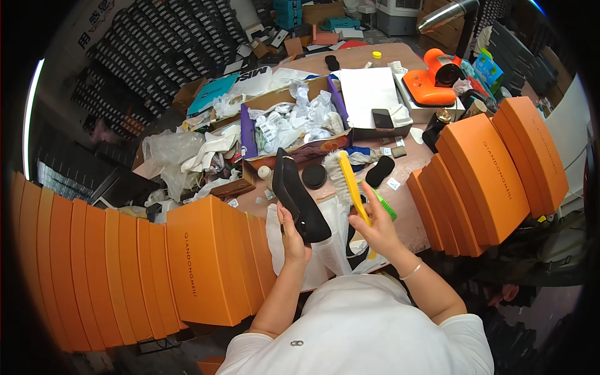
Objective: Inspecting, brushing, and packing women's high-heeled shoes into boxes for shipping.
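My left hand [291, 232] grips a black shoe [299, 195] by its lower end, holding it up with the sole side toward me. My right hand [374, 224] holds a yellow-handled brush [345, 178] with pale bristles, the bristle end close beside the shoe's upper part. A green brush [386, 206] lies just under my right hand. Both hands hover over white paper [334, 250] at the near edge of the pinkish table [409, 222].
Rows of orange boxes stand at left [187, 262] and right [494, 175]. An open cardboard box [294, 119] holds crumpled paper and plastic. A round black tin [314, 176], a black pad [379, 170], a phone [382, 118] and an orange machine [431, 78] sit further back.
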Demonstrator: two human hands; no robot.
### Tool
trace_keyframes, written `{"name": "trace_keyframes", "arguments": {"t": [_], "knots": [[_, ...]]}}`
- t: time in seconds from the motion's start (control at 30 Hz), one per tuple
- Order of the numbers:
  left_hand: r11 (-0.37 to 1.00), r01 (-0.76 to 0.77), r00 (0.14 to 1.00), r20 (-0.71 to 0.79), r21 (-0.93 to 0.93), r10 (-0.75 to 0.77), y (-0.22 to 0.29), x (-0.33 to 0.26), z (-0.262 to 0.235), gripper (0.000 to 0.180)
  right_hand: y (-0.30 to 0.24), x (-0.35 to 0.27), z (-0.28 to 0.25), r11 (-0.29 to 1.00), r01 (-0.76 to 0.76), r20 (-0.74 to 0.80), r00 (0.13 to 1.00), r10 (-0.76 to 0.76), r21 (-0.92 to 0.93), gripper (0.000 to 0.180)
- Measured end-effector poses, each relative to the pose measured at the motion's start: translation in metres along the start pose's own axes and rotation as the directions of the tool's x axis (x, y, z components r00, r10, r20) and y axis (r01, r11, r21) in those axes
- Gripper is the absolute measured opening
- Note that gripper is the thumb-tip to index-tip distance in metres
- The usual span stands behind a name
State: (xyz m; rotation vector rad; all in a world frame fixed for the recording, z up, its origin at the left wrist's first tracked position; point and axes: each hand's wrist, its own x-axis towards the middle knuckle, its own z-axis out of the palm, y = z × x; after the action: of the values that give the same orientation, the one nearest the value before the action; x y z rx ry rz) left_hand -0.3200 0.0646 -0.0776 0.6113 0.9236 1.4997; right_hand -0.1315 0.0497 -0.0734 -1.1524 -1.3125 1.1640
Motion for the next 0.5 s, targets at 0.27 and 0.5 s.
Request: {"name": "trace_keyframes", "arguments": {"t": [0.27,0.5], "knots": [[0.972,0.124,0.897,0.397,0.2,-0.196,0.002,-0.03,-0.019,0.105,0.008,-0.005,0.016,0.563,-0.592,0.389,0.805,0.447,0.577,0.062],[0.594,0.779,0.622,0.369,-0.201,-0.691,-0.023,-0.067,-0.043,0.091,0.002,0.004,0.011,0.656,-0.499,0.36,0.866,0.348,0.566,0.056]]}}
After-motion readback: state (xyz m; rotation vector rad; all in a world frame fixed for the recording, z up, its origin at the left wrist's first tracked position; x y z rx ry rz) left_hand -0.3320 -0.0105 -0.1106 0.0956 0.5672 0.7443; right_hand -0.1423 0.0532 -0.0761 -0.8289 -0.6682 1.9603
